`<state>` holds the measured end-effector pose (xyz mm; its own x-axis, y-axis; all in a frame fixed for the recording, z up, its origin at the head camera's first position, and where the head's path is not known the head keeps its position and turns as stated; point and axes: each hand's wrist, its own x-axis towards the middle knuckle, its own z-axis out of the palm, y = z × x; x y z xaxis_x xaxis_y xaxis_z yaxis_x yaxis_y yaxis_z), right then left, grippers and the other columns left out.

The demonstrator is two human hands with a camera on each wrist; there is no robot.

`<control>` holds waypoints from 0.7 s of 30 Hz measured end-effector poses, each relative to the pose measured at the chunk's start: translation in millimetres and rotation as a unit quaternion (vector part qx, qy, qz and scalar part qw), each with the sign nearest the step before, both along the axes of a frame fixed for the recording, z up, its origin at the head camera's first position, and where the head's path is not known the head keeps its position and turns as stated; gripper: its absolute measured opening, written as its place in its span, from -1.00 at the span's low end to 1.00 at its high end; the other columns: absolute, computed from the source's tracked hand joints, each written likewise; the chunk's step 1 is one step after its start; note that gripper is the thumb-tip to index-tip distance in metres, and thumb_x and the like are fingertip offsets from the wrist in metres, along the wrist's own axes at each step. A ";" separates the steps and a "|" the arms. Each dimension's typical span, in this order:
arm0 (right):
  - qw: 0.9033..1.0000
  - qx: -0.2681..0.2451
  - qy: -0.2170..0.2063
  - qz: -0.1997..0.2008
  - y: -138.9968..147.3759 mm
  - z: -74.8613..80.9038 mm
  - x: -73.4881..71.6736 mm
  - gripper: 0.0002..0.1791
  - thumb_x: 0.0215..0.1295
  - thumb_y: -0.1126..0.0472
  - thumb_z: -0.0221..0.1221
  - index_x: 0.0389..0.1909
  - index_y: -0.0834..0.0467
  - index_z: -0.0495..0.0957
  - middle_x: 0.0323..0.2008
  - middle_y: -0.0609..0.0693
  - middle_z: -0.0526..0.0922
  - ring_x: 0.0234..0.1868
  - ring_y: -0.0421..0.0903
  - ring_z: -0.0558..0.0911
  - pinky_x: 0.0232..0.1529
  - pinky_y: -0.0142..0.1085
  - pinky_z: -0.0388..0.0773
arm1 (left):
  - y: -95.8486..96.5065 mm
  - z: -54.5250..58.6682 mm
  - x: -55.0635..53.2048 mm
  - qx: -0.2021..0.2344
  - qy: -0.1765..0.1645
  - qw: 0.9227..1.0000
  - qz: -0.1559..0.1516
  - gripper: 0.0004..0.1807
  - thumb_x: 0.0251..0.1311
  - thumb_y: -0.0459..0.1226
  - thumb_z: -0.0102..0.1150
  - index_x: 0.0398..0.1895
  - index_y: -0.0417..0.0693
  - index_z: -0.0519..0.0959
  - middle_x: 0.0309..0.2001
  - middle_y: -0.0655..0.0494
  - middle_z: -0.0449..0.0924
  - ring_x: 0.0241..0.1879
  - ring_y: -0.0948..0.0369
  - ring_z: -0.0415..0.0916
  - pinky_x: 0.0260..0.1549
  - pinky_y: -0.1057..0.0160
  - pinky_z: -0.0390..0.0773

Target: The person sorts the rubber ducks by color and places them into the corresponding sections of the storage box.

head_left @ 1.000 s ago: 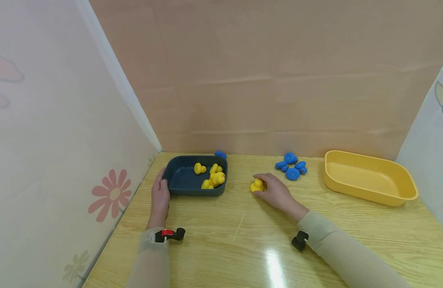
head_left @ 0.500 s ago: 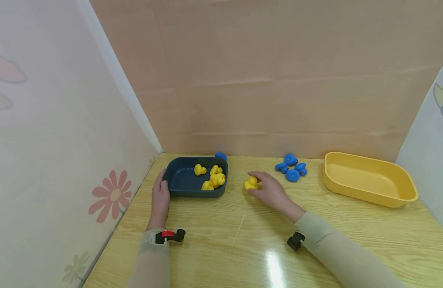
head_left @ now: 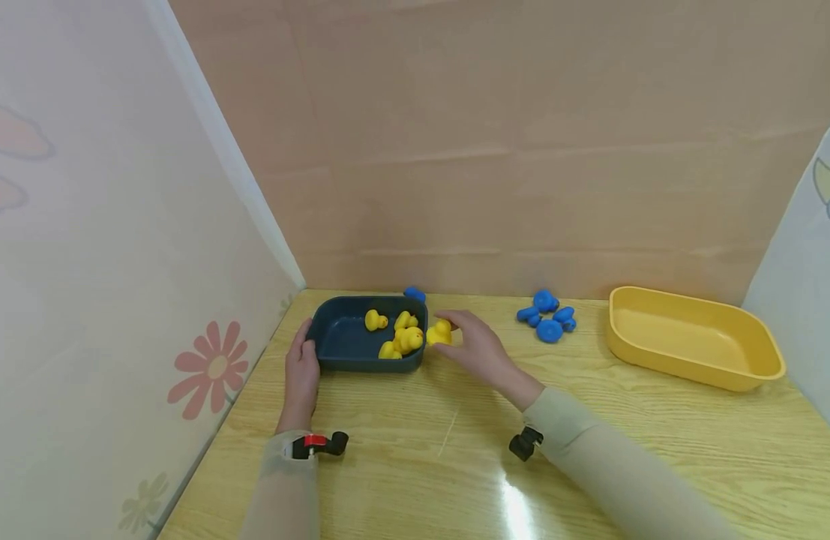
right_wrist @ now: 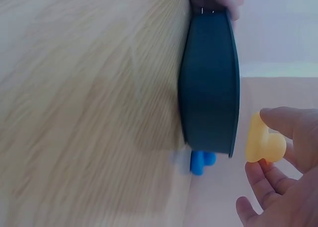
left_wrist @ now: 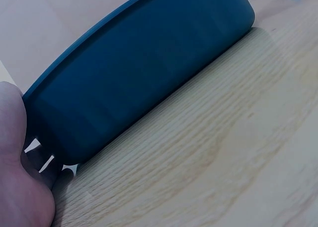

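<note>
My right hand [head_left: 478, 346] pinches a yellow rubber duck [head_left: 438, 333] between thumb and fingers, right beside the right end of a dark blue bin [head_left: 367, 364]. In the right wrist view that duck [right_wrist: 259, 142] is raised off the table, level with the bin's rim. My left hand [head_left: 301, 375] grips the bin's left end, thumb at the near corner. In the left wrist view the hand [left_wrist: 20, 167] wraps that corner, fingers partly hidden behind it. Several yellow ducks [head_left: 408, 340] lie in the bin, mostly toward its right end.
Several blue rubber ducks [head_left: 549, 330] lie grouped on the wooden table [head_left: 415, 450], right of centre. Another blue duck [head_left: 415, 293] sits behind the bin's far right corner. A yellow bin [head_left: 691, 360] stands at the right. Walls close off the back and both sides.
My right hand has moved left, lifting the yellow duck from the table's middle to the dark blue bin's right end. The left hand and the bin stay put.
</note>
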<state>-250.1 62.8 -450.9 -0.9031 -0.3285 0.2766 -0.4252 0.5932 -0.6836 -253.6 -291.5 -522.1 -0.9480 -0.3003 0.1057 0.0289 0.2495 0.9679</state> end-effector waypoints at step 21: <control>0.999 -0.018 -0.009 0.040 -55.5 1.8 -8.3 -0.38 0.44 0.24 0.48 0.47 0.20 0.58 0.28 0.13 0.67 0.12 0.07 0.66 0.23 0.01 0.67 | -0.2 -1.1 0.2 0.000 -0.003 1.000 -0.001 -0.37 0.74 -0.22 -0.32 0.79 0.13 0.22 0.76 0.08 0.11 0.76 0.03 -0.10 0.70 -0.09 -0.07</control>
<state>-258.4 7.3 -449.1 -0.8797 -0.3895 0.2726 -0.4569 0.5338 -0.7116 -253.4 -291.7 -523.2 -0.9491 -0.2987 0.1003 0.0240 0.2487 0.9683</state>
